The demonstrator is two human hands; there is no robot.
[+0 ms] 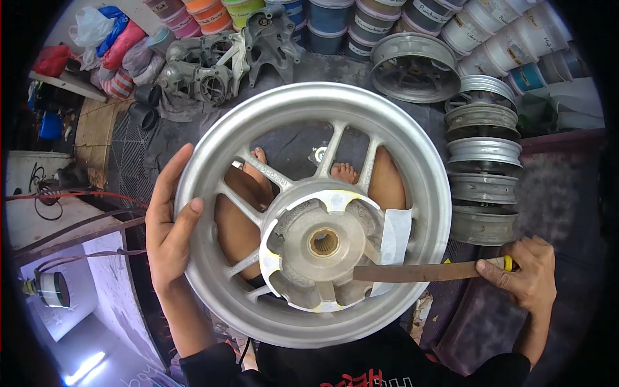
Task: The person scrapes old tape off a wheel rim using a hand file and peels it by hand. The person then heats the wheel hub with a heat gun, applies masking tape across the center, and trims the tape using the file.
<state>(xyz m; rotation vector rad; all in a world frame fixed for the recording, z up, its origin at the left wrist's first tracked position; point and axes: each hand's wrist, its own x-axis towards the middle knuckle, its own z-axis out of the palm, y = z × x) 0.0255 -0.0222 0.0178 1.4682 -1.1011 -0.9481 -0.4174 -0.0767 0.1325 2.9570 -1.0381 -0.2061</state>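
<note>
A bare silver alloy wheel [431, 187] rests over my lap, tilted so its hub faces me. My left hand [171, 229] is wrapped round the rim's left edge, thumb on the near face. In my right hand [525, 271] is a flat brown blade [419, 273] with a yellow end at its handle. The blade's tip reaches across the rim to the lower right of the hub. Strips of white masking tape [335, 200] cover several raised edges around the hub. One longer strip of tape [396, 238] hangs loose on the hub's right side, partly behind the blade.
Beyond the wheel lie grey cast metal engine parts [200, 71] and another rim [416, 68]. Several rims [483, 155] are stacked at right. Labelled paint tubs [429, 16] line the back. Bags [122, 48] sit at back left; a red cable [77, 195] runs at left.
</note>
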